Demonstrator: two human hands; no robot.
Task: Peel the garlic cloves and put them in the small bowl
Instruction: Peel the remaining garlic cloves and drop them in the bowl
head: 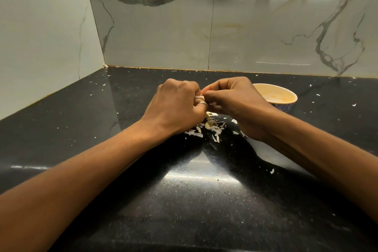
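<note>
**Peeling under way, bowl count unconfirmed**

Both hands are meeting above the middle of the glossy black speckled stone surface [184, 200]. The left hand [178, 106], wearing a metal ring [201, 103], and the right hand [235, 98] are both curling tightly, fingertips pressing together on a small pale garlic clove [204, 90]. Only a sliver of it is showing between the fingers, so I cannot tell how much skin it is still carrying.

A loose heap of papery white and yellowish garlic skins [212, 127] is lying on the surface directly under the hands, and smaller flakes are scattering outward across it. Judgement: the heap suggests several cloves are already stripped.

The small round bowl with cream-orange inside and blue patterned outside [286, 93] is sitting just behind the right hand, which is partly hiding it. The visible inner wall is showing only faint smears; whether peeled cloves are lying at the bottom cannot be told.

No unpeeled cloves are showing elsewhere; any could be hiding beneath the hands. Remaining, as judged: finishing this clove, then dropping it into the bowl.
</note>
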